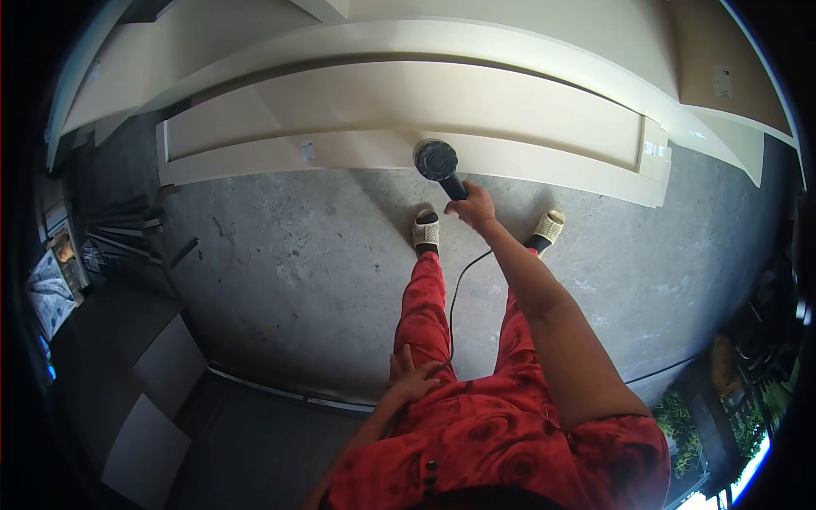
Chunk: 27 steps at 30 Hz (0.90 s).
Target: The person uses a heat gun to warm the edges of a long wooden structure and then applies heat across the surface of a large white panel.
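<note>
My right hand point(473, 206) is wrapped around the handle of a black electric sander point(436, 160). The sander's round head overlaps the front rail of a long cream-coloured cabinet panel point(399, 98), which has a raised frame around a recessed middle. From the tool a thin dark cord point(456, 297) runs down between my legs, passing close to my left hand point(412, 380). That hand lies on my left thigh, over the red trousers, with its fingers apart and nothing held in them.
Pale boards point(595, 55) stand behind the panel. Dark strips point(127, 231) lie on the concrete floor point(289, 255) at left. Flat grey boards point(170, 365) are at the lower left, and green plants point(684, 433) at the lower right.
</note>
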### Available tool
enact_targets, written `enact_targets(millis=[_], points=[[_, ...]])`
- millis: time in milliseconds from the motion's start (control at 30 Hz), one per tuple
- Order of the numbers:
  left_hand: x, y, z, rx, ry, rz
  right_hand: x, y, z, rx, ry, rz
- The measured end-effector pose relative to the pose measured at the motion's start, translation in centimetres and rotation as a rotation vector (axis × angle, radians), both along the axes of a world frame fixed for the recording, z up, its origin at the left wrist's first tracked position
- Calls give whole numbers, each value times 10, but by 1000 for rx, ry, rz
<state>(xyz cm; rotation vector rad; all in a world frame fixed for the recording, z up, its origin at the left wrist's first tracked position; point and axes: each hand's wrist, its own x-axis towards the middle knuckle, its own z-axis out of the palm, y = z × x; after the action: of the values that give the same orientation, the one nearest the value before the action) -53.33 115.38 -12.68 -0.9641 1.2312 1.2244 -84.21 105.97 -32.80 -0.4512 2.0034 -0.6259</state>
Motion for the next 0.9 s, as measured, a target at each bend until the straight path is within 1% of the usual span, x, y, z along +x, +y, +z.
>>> enact_targets(millis=[33, 100, 233, 333, 400, 433, 500, 600, 700, 833, 900], points=[[2, -1, -1, -3, -1, 5, 1, -5, 3, -3, -1, 5], [7, -1, -1, 4, 11, 11, 3, -10, 7, 93, -65, 50], [12, -2, -2, -12, 27, -2, 8, -12, 6, 92, -68, 49], [11, -6, 0, 22, 21, 2, 9, -11, 3, 66, -43, 34], [14, -2, 2, -15, 40, -10, 9, -8, -2, 51, -27, 42], [16, 1, 4, 25, 28, 3, 7, -9, -2, 22, -11, 43], [17, 1, 3, -27, 44, 23, 4, -10, 1, 18, -80, 26], [11, -2, 8, 5, -2, 60, 0, -10, -1, 72, -127, 15], [9, 6, 8, 16, -12, 84, -2, -11, 2, 71, -156, 14], [4, 23, 5, -20, -17, 134, -5, -12, 3, 78, -158, 40], [-4, 25, 6, 13, -72, 176, -6, -11, 1, 71, -167, 55]])
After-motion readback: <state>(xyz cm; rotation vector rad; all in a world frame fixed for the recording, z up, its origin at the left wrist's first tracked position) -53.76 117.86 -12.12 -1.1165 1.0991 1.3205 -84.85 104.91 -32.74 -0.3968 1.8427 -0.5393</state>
